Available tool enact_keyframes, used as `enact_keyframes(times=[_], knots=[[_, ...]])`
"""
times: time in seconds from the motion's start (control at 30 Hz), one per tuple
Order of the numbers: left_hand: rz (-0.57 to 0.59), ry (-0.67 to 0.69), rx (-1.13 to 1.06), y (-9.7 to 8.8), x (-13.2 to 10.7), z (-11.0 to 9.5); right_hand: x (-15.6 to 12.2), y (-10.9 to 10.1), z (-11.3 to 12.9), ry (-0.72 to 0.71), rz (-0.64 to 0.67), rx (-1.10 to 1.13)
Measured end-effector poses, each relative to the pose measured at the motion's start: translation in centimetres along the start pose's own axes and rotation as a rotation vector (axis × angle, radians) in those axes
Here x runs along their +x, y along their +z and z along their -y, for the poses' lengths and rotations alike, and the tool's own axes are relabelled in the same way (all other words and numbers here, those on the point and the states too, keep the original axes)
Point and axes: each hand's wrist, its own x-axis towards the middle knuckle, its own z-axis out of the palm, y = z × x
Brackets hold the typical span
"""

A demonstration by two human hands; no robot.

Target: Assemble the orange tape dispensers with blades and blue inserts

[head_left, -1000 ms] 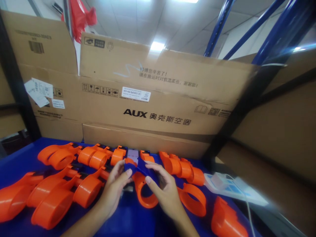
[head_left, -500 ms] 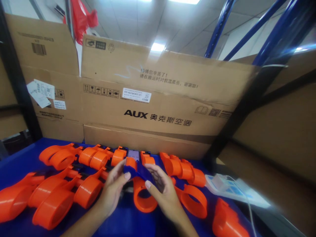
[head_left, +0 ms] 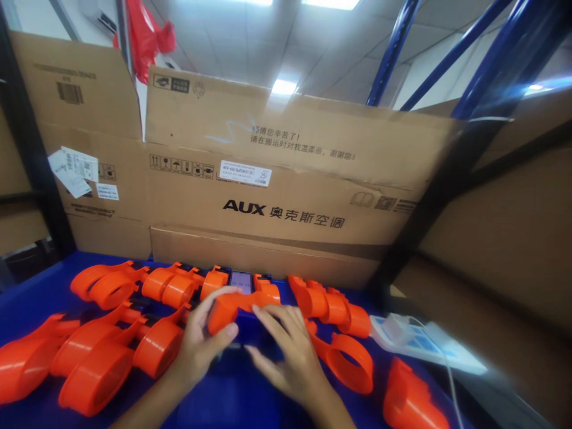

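Note:
My left hand (head_left: pixel 199 342) grips the rounded end of an orange plastic tape-dispenser part (head_left: pixel 232 307) held just above the blue table (head_left: pixel 236 399). My right hand (head_left: pixel 286 351) lies over the other end of the same part, fingers spread forward and pressing on it. A dark blue piece sits under the part, mostly hidden between my hands. A small phone (head_left: pixel 240 281) stands just behind the part.
Several orange dispenser shells lie in rows at the left (head_left: pixel 102 351) and back right (head_left: pixel 330 307), with an orange ring (head_left: pixel 353 366) and another shell (head_left: pixel 411 399) at the right. A white power strip (head_left: pixel 420 342) lies at the right edge. Large cardboard boxes (head_left: pixel 286 208) wall the back.
The orange part has turned from hanging ring-down to lying flat across my hands. My right hand moved from pinching the blue piece to lying over the part.

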Motion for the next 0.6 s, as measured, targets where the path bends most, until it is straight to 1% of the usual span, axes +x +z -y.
enact_keyframes(times=[0.07, 0.13, 0.27, 0.4, 0.6], knots=[[-0.026, 0.054, 0.085, -0.1, 0.2, 0.0, -0.2, 0.3, -0.2, -0.057, -0.026, -0.055], [-0.022, 0.103, 0.134, -0.3, 0.5, 0.4, -0.4, 0.5, -0.4, -0.098, -0.051, -0.088], [-0.002, 0.144, 0.176, -0.7, 0.7, 1.4, -0.6, 0.7, -0.4, -0.129, -0.058, -0.099], [-0.018, 0.137, 0.156, -0.9, 0.7, 1.3, -0.5, 0.8, -0.1, -0.137, -0.057, -0.079], [-0.011, 0.096, 0.096, -0.8, 0.7, 0.8, -0.4, 0.9, 0.0, -0.12, -0.066, -0.078]])
